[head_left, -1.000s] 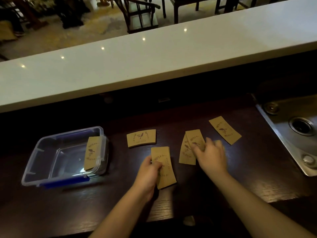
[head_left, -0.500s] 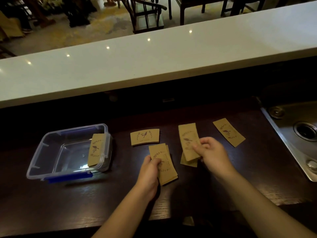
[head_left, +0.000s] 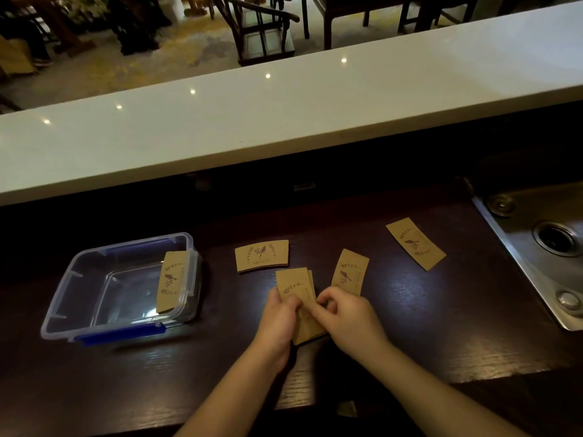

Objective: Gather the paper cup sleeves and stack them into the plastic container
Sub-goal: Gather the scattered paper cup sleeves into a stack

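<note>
Flat brown paper cup sleeves with a bird print lie on a dark wooden counter. My left hand (head_left: 279, 320) and my right hand (head_left: 345, 320) both pinch a small stack of sleeves (head_left: 296, 287) in the middle. One sleeve (head_left: 350, 272) lies just right of the stack, another sleeve (head_left: 262, 255) behind it, and a third sleeve (head_left: 415, 243) further right. A clear plastic container (head_left: 75, 305) with blue clips stands at the left. One sleeve (head_left: 172, 280) leans inside against its right wall.
A steel sink (head_left: 555, 247) with a drain is set into the counter at the right edge. A raised white bar top (head_left: 284, 115) runs across behind the work surface. Dark chairs (head_left: 258, 29) stand on the floor beyond it.
My right hand lifted a sleeve from the pair on the right and brought it left onto the stack in my left hand. One sleeve stays where the pair lay.
</note>
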`<state>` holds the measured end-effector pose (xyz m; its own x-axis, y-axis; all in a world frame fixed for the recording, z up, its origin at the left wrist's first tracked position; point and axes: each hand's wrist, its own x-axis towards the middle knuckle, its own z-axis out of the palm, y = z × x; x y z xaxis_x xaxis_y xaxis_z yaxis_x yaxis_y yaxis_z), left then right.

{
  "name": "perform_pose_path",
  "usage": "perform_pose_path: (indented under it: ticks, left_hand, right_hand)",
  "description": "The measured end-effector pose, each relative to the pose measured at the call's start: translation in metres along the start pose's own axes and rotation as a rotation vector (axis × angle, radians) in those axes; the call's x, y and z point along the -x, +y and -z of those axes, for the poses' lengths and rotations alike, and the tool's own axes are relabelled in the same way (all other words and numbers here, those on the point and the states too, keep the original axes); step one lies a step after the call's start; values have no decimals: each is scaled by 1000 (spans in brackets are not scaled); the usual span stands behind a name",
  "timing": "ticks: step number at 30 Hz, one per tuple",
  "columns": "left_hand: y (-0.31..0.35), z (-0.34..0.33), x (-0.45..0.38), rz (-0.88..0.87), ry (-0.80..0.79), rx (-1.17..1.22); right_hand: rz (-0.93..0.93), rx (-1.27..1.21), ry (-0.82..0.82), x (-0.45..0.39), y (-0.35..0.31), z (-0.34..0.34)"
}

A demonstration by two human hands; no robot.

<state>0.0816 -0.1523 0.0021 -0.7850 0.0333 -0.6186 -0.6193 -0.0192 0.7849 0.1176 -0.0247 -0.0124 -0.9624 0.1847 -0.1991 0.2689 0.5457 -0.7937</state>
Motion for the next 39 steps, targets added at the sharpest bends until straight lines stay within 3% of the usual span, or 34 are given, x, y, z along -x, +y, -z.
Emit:
perform_pose_path:
  ticks: [2, 4, 7, 12, 20, 25, 28, 33, 36, 39]
  left_hand:
    - [0, 1, 1, -2, 13, -3]
    - [-1, 1, 2, 8, 18, -4]
    - [-2, 1, 3, 20, 24, 6]
    - [-4, 0, 3, 34, 45, 13]
    - [-3, 0, 4, 30, 52, 42]
    - [-5, 1, 1, 47, 80, 72]
    - [-6, -5, -1, 76, 97, 112]
    - [-2, -15, 3, 62, 62, 183]
    - [-2, -18, 7, 45, 17, 106]
    - [-4, -16, 7, 2, 12, 42]
  right_hand:
    - [-60, 4, 118, -8, 10, 5]
    - [-138, 176, 215, -15, 23, 10]
    - [-260, 410, 223, -23, 33, 9]
    - [-291, 582, 288, -26, 26, -9]
    - [-400, 217, 189, -38, 27, 5]
    - [-350, -330, 188, -31, 34, 21]
    - [-300, -620, 76, -15, 25, 19]
    - [-220, -409, 50, 9, 12, 1]
    - [-159, -165, 71, 14, 12, -4]
    - [-126, -125, -13, 11, 14, 3]
